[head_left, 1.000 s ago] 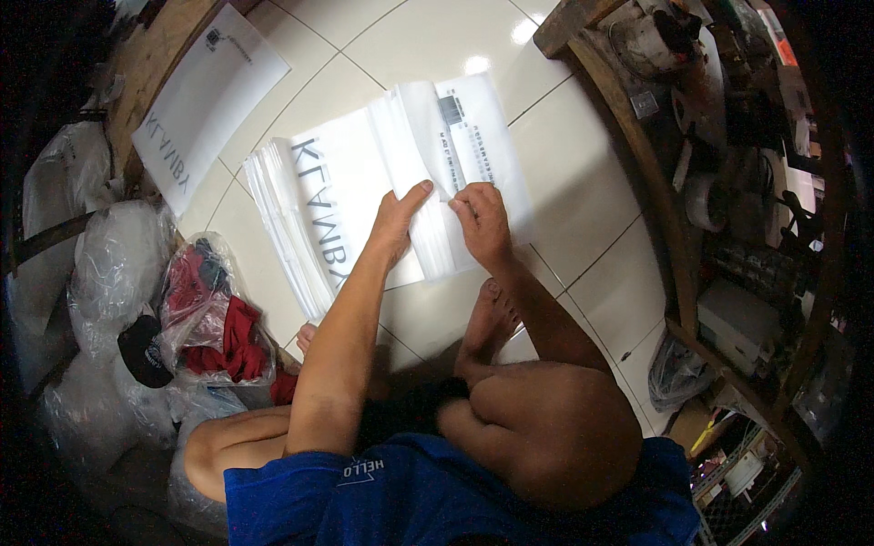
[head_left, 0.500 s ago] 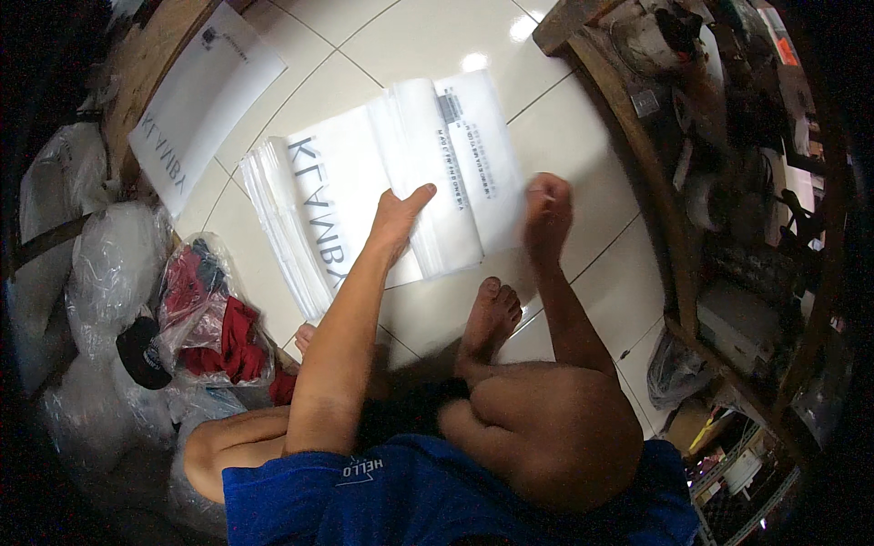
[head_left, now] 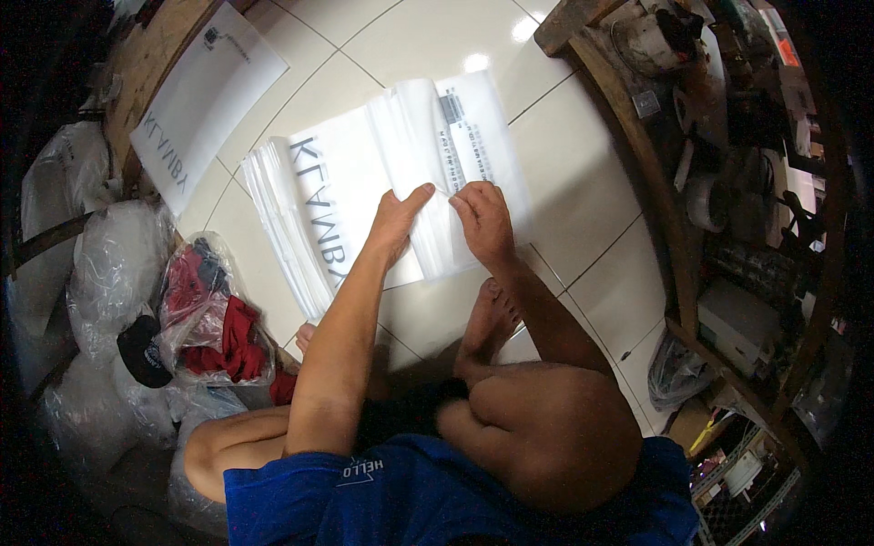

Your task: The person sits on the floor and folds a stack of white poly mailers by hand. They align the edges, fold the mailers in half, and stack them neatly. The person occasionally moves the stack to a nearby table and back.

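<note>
A stack of white, translucent printed plastic bags [head_left: 319, 196] lies fanned out on the floor in front of me. Some of its layers are raised in a loose fold across the middle. My left hand [head_left: 396, 220] holds this fold, thumb on top, its other fingers mostly hidden by the plastic. Just right of that thumb, my right hand [head_left: 485, 223] pinches the edge of a bag between bent fingers and thumb. More printed layers extend flat beyond the right hand.
A single printed plastic bag [head_left: 205, 100] lies apart at the upper left. Clear bags of red and dark cloth [head_left: 228, 341] and a black cap [head_left: 143, 353] are at my left. A cluttered wooden rack [head_left: 628, 155] stands on the right. Pale tiles [head_left: 583, 209] cover the floor.
My right hand has come left and forward from beyond the stack's right edge and now pinches a bag's edge. My left hand has stayed in place.
</note>
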Demonstrator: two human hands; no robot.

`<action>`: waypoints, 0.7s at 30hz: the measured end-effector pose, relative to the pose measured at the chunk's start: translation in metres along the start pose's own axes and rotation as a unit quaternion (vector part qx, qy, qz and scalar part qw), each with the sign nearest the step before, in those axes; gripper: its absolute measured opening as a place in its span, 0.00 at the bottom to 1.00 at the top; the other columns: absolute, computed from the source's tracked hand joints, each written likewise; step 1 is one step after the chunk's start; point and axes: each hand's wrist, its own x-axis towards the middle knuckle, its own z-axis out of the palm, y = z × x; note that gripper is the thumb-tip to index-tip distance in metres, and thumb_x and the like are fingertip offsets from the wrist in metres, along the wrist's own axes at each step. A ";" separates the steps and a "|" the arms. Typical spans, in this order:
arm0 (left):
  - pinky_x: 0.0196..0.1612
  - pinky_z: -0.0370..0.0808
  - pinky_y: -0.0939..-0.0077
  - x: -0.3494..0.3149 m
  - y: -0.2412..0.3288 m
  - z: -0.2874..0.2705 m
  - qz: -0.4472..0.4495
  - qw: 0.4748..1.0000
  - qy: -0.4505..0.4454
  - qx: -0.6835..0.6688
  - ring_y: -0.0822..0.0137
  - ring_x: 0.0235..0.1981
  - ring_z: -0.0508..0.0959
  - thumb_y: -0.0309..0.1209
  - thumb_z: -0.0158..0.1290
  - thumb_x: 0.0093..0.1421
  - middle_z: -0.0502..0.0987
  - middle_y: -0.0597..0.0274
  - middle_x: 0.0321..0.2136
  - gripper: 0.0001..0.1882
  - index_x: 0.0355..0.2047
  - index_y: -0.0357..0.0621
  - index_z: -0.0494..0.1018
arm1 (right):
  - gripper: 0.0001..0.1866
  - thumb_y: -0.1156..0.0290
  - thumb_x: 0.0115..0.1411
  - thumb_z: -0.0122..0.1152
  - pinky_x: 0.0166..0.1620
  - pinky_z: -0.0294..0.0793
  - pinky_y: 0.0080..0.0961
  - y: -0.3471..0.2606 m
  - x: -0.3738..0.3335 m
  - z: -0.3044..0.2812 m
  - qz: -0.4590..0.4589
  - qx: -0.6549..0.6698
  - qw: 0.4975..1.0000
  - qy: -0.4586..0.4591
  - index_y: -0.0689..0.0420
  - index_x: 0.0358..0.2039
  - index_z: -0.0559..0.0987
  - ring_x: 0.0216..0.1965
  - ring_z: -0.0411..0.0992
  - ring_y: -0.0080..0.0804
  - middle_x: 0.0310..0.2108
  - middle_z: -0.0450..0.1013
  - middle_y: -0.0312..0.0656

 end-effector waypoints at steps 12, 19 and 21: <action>0.43 0.82 0.65 0.002 -0.001 0.004 -0.001 0.998 0.029 0.060 0.57 0.41 0.82 0.34 0.60 0.61 0.78 0.44 0.45 0.29 0.53 0.22 0.66 | 0.12 0.68 0.66 0.50 0.49 0.70 0.39 0.070 -0.013 -0.028 0.143 -0.019 0.959 0.246 0.65 0.39 0.77 0.40 0.72 0.48 0.34 0.74 0.51; 0.42 0.82 0.65 0.005 -0.007 -0.004 0.006 1.000 -0.009 0.016 0.57 0.41 0.82 0.32 0.60 0.61 0.77 0.43 0.46 0.27 0.53 0.23 0.67 | 0.20 0.68 0.53 0.72 0.51 0.69 0.44 -0.027 -0.001 -0.028 0.011 0.011 1.000 0.004 0.63 0.42 0.75 0.46 0.68 0.53 0.39 0.71 0.52; 0.42 0.82 0.65 0.003 -0.011 -0.005 0.015 1.000 -0.003 0.025 0.58 0.41 0.82 0.32 0.59 0.61 0.77 0.44 0.45 0.27 0.53 0.23 0.67 | 0.18 0.68 0.52 0.72 0.50 0.69 0.43 -0.034 -0.005 -0.013 0.014 -0.023 1.000 0.012 0.62 0.39 0.76 0.45 0.68 0.53 0.38 0.71 0.51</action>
